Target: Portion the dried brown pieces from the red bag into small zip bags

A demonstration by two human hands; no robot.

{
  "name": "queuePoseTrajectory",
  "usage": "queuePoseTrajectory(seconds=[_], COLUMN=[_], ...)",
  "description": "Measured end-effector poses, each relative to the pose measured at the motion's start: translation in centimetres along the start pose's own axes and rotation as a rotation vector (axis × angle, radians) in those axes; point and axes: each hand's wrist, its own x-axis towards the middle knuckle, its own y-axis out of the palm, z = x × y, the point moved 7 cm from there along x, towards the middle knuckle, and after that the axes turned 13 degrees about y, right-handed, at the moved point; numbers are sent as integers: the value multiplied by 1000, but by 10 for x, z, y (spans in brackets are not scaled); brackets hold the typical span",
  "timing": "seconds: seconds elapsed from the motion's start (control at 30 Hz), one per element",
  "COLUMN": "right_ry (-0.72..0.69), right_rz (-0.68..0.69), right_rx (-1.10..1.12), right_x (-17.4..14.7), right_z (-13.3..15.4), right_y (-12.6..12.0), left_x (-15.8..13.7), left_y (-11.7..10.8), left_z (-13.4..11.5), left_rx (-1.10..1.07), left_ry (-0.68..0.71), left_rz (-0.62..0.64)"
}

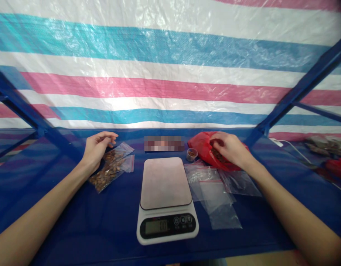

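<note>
My left hand (pixel 97 148) hovers with loosely curled, parted fingers just over two small clear zip bags filled with brown nuts (pixel 112 167) on the blue shelf. It holds nothing that I can see. My right hand (pixel 228 147) reaches into a red plastic bag (pixel 201 145) that holds brown nuts, fingers bent down among them; whether it grips any is hidden. A white digital kitchen scale (pixel 166 199) with a bare platform sits between my arms. A small cup (pixel 191 154) with nuts stands beside the red bag.
Several empty clear zip bags (pixel 214 192) lie right of the scale. Blue metal shelf struts (pixel 295 92) slant up on both sides. A striped tarp (pixel 170 66) closes the back. More bags (pixel 328 144) and a white cable (pixel 292 147) lie far right.
</note>
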Motion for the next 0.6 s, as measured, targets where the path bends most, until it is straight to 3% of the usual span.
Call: queuePoseTrajectory(seconds=[0.2,0.6], right_ry=[-106,-117], right_rz=[120,124], right_rx=[18,64], right_x=[-5,-2], right_z=[7,6], right_y=[27,22], left_x=[1,0], left_y=[-1,-5], left_z=[-6,-20], left_rx=[-2,31], left_ry=[29,102], left_rz=[-21,-57])
